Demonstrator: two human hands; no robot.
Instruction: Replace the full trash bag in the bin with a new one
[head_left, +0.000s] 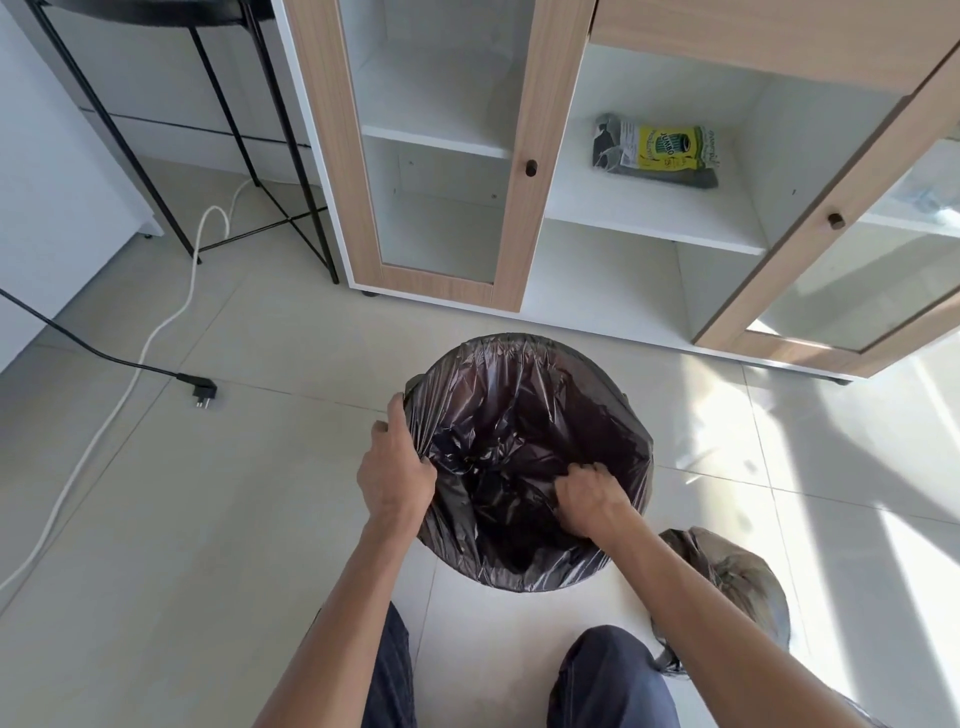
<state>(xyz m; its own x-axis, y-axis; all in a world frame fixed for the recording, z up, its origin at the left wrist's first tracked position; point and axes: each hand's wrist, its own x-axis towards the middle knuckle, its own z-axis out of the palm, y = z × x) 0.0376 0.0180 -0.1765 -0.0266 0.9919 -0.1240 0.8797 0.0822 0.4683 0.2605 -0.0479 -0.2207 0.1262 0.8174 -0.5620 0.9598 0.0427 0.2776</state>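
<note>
A round bin stands on the floor tiles, lined with a dark new trash bag (524, 415) whose edge is folded over the rim all around. My left hand (397, 467) grips the bag's edge at the bin's left rim. Inside the bin's near side, my right hand (589, 499) is closed on a bunch of the bag's plastic. The bin's own wall is hidden by the bag. The full trash bag (732, 582), tied and grey-brown, lies on the floor at the lower right behind my right forearm.
A white-and-wood cabinet (524, 171) stands just behind the bin, its right door (831, 223) swung open. A pack of trash bags (657, 150) lies on its shelf. A black stand (249, 130), a white cable (171, 312) and a black plug (200, 389) occupy the left floor.
</note>
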